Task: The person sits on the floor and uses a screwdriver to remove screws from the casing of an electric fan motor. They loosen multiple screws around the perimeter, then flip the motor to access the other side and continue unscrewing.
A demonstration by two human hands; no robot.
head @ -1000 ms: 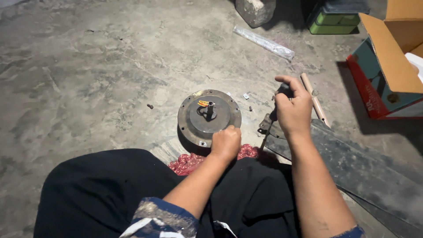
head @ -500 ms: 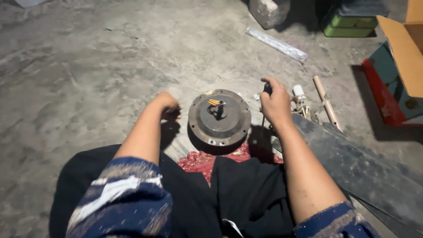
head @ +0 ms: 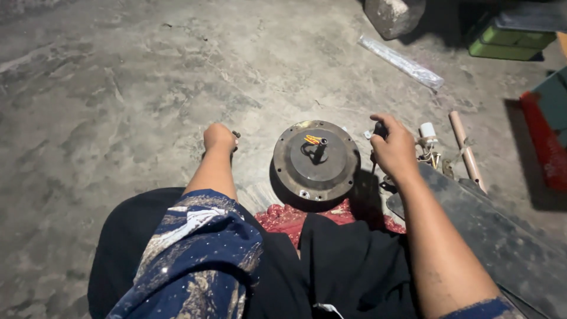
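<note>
With the left hand (head: 218, 137) fisted on a small dark part and the right hand (head: 393, 147) gripping a dark-handled tool, the unsteadied motor housing (head: 316, 159) could slide on the floor.

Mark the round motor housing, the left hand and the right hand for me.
Round motor housing (head: 316, 165): head view, on its flat top plate.
Left hand (head: 218, 137): head view, on the back of the fist.
Right hand (head: 394, 149): head view, on the back of the hand.
</note>
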